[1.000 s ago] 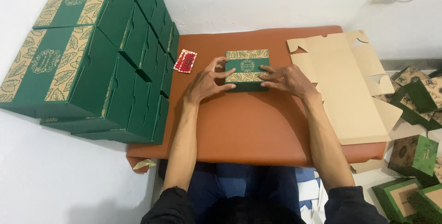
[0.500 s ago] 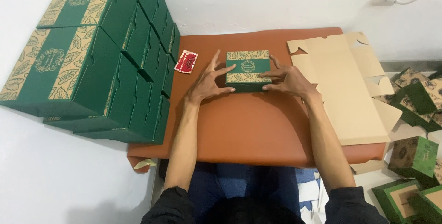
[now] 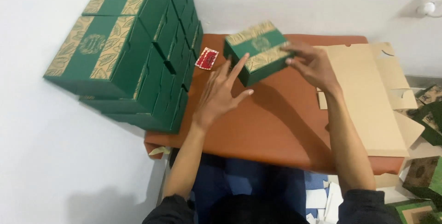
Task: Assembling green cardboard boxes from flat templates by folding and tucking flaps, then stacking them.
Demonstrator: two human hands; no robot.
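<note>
A small green box with gold leaf bands (image 3: 258,51) is lifted off the brown table (image 3: 276,127), tilted to the left. My right hand (image 3: 311,65) grips its right end. My left hand (image 3: 221,92) is open just below and left of the box, its fingertips near the box's lower left edge; whether they touch it is unclear.
A tall stack of matching green and gold boxes (image 3: 133,53) fills the table's left side. A small red packet (image 3: 206,58) lies beside the stack. Flat brown cardboard sheets (image 3: 363,95) cover the right side. More green boxes (image 3: 426,173) lie on the floor at right.
The box was resting on the table between both hands; now my right hand has lifted it up and leftward, and my left hand has come off it and spread open.
</note>
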